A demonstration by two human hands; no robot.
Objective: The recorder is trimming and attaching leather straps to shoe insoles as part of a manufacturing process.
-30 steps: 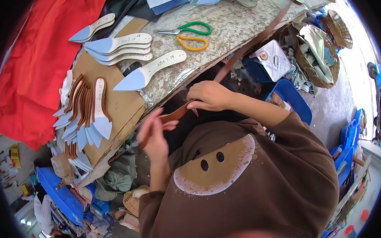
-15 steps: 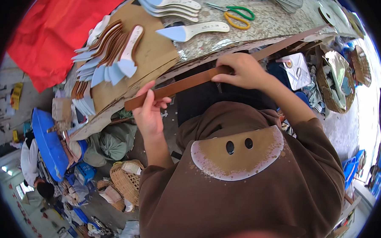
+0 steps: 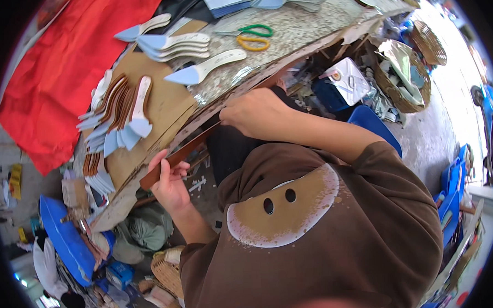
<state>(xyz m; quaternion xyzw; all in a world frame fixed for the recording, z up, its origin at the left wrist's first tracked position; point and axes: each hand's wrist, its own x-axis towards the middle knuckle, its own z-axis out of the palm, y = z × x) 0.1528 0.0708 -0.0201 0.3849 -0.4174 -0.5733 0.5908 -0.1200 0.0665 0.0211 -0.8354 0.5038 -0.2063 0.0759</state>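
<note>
A brown, leather-like strip stretches along the near edge of the worktable. My left hand pinches it close to its left end, thumb and fingers on either side. Farther up the strip, my right hand has its fingers closed on it, back of the hand upward, hiding part of it. Beyond that hand the strip reappears under the table edge. On the table just beyond lies a pointed insole-shaped piece, white with a light-blue tip. Scissors with green and yellow handles rest to its right.
Brown-edged insole-shaped pieces lie fanned on cardboard; more pale ones are stacked behind. Red cloth covers the table's left. Below right are a white tin lid and a wicker basket. A blue tub stands left.
My right hand has moved left and nearer along the strip, its back now turned up. The strip sits lower against the table edge. The whole view has shifted.
</note>
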